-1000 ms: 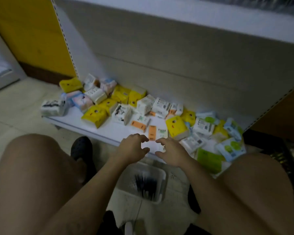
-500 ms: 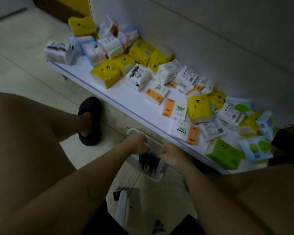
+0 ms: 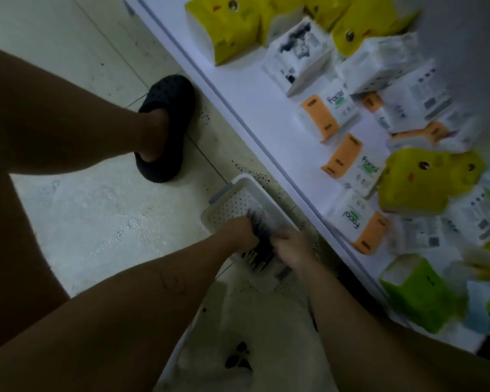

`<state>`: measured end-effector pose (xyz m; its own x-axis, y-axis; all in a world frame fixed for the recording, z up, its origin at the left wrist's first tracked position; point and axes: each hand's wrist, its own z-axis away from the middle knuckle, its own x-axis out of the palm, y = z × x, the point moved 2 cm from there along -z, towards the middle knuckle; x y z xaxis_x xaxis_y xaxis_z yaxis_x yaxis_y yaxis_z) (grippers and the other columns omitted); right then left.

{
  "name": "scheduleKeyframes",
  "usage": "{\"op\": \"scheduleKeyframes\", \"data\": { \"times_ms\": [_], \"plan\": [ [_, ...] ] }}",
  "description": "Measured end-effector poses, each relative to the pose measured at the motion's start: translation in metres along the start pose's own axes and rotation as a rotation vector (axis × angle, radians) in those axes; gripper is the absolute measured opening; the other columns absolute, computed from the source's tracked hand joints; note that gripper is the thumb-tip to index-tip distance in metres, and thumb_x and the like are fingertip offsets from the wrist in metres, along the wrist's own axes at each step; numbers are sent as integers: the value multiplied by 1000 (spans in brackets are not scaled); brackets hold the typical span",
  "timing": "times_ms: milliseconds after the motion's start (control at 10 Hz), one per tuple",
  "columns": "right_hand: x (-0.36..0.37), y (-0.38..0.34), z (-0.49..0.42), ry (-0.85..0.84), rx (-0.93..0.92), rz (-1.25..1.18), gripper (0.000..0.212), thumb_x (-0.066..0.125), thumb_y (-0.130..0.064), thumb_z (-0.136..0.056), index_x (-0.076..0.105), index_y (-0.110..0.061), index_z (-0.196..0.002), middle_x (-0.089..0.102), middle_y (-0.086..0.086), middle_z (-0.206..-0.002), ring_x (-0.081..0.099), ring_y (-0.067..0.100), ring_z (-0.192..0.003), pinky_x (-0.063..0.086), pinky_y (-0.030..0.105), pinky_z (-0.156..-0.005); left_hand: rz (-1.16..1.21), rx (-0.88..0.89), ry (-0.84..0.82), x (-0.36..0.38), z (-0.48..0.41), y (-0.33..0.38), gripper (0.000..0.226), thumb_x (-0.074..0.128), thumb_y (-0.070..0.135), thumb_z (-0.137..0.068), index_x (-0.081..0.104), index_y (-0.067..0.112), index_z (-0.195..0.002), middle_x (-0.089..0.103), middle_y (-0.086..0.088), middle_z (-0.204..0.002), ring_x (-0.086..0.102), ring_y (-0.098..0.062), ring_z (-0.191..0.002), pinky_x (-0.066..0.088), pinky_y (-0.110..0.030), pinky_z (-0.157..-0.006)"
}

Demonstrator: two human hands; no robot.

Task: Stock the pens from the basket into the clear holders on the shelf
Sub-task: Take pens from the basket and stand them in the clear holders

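Pick-up step: your left hand (image 3: 238, 233) curled its fingers round the pens (image 3: 262, 246) in the basket (image 3: 232, 193); right hand (image 3: 293, 248) fingers blurred, cannot tell. Next: lift bundle; holders unseen.

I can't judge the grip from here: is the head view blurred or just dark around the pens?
Head view: both. Dim overall, arms and legs in deep shadow; motion blur smears the pens between the left hand and right hand in the basket, and the packets at the right edge; neither grip reads clearly.

White perforated basket (image 3: 239, 200), black pens (image 3: 262, 244), black shoe (image 3: 167, 125).
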<state>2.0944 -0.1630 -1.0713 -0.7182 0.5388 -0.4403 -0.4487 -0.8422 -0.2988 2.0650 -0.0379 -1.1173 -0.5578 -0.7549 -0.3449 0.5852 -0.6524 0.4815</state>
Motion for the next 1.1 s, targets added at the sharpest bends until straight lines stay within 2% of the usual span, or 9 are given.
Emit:
{"op": "scheduleKeyframes", "data": {
  "times_ms": [200,300,500,600,700,800,900,1000,1100],
  "plan": [
    [29,18,-31,-39,173,-1,25,49,-15,-96,52,-1,-75,45,22,-72,52,35,-72,42,39,-71,125,-29,20,10,-25,-8,11,57,13,-89,60,3,-92,52,-7,-81,52,-23,-84,37,-26,-69],
    [42,30,-44,-51,224,-112,19,50,-14,-97,61,-2,-107,56,26,-94,57,41,-92,45,42,-77,150,-81,-14,18,-42,-19,14,56,10,-88,55,3,-76,55,-9,-79,56,-29,-88,40,-28,-70],
    [52,36,-51,-64,320,-166,26,48,-15,-101,53,-6,-124,59,16,-108,58,35,-103,46,54,-93,242,-84,-48,25,-63,-30,35,62,20,-87,54,-3,-112,59,-16,-102,57,-33,-104,44,-33,-83],
    [45,31,-50,-125,324,-280,12,44,-7,-101,55,-10,-97,50,10,-78,53,21,-69,50,24,-59,341,-68,-71,23,-64,-25,23,63,17,-88,59,0,-103,62,-15,-99,58,-32,-105,45,-30,-86],
    [42,29,-50,-141,306,-270,23,44,-3,-100,48,-10,-79,38,6,-63,36,15,-54,33,15,-43,294,-45,-82,30,-66,-22,57,61,35,-86,49,6,-133,52,-17,-131,42,-33,-127,28,-40,-112],
    [47,35,-55,-124,306,-237,15,47,-7,-98,52,-5,-83,46,13,-77,39,25,-68,34,29,-60,181,-12,-66,36,-66,-16,48,54,26,-94,44,7,-137,46,-17,-137,35,-30,-129,17,-32,-111],
    [52,42,-60,-106,276,-192,28,45,-11,-99,47,-11,-71,43,4,-70,39,16,-60,34,17,-55,180,0,-52,45,-63,-15,37,51,24,-96,52,7,-129,47,-18,-135,30,-29,-130,16,-30,-110],
    [57,44,-59,-46,307,-290,7,49,-18,-96,53,-12,-94,53,3,-85,51,17,-75,47,32,-78,171,-26,-50,53,-63,-17,36,46,38,-91,56,12,-114,52,-17,-128,27,-29,-129,13,-32,-112],
    [57,45,-61,-89,292,-295,8,50,-18,-95,54,-15,-89,54,3,-86,51,16,-75,43,32,-79,216,-15,8,45,-62,-13,29,50,30,-89,61,3,-88,62,-18,-89,54,-32,-103,31,-35,-101]
  ]
}}
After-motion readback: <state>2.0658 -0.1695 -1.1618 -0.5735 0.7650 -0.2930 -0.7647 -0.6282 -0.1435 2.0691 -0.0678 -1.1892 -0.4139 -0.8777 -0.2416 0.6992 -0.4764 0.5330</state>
